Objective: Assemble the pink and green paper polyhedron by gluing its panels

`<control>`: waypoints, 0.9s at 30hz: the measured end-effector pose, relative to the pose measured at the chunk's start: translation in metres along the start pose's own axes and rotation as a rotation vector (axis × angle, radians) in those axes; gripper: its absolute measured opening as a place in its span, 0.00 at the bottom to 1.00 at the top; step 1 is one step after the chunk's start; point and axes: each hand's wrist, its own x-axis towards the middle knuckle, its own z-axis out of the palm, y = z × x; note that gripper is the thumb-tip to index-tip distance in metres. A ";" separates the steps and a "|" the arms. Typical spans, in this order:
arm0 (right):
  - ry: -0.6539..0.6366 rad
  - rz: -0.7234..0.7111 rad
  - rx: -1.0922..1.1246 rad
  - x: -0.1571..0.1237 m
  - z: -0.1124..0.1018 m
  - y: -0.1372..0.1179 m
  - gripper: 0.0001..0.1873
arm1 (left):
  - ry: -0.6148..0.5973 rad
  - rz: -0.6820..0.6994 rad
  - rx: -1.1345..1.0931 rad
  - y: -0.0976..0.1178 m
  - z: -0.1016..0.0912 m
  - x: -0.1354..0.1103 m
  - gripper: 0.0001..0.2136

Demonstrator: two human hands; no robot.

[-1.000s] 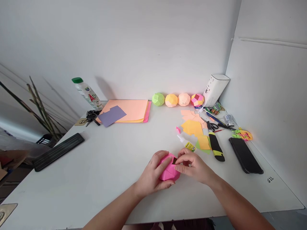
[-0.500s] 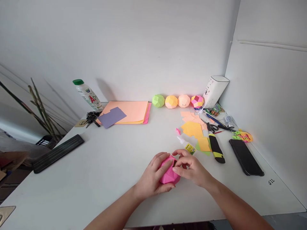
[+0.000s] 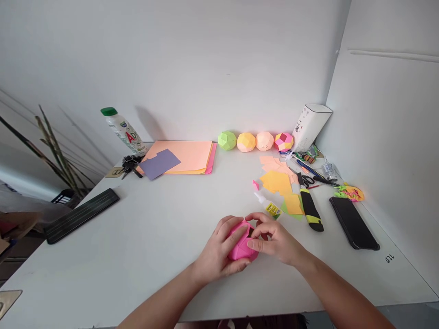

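A pink faceted paper ball point(image 3: 242, 249) sits near the front edge of the table, with a dark opening on its upper right side. My left hand point(image 3: 219, 249) wraps round its left side, fingers over the top and thumb below. My right hand point(image 3: 274, 240) pinches at the rim of the opening with thumb and fingers; the fingertips partly hide it. Just beyond the right hand lies a small glue bottle point(image 3: 269, 205) with a white nozzle. A small folded pink paper piece point(image 3: 255, 185) rests behind the bottle.
Finished-looking paper balls point(image 3: 246, 142) line the wall. Orange paper scraps point(image 3: 276, 182), a utility knife point(image 3: 311, 210), scissors point(image 3: 307, 180) and a black phone point(image 3: 355, 224) lie at right. Coloured sheets point(image 3: 192, 155), keys point(image 3: 132, 165), a leaning bottle point(image 3: 125, 132) and a black strip point(image 3: 82, 215) are left.
The camera view has shifted slightly. Both hands keep nearly the same hold on the pink ball, with only small finger movement at the opening.
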 end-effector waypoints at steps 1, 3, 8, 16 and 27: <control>-0.001 0.001 -0.003 0.000 0.000 0.000 0.10 | 0.000 -0.001 -0.002 0.000 0.000 0.000 0.28; -0.007 0.009 0.001 0.000 0.000 -0.001 0.10 | -0.002 -0.010 0.001 0.000 0.000 0.000 0.28; -0.016 0.027 0.038 0.000 0.000 -0.001 0.10 | -0.008 -0.017 0.025 0.000 0.000 -0.001 0.28; -0.046 0.088 0.093 0.001 -0.001 0.000 0.11 | 0.004 0.006 0.014 0.000 0.000 0.001 0.28; -0.015 0.091 0.091 0.001 0.002 -0.001 0.11 | -0.016 0.026 0.019 -0.002 0.000 0.000 0.27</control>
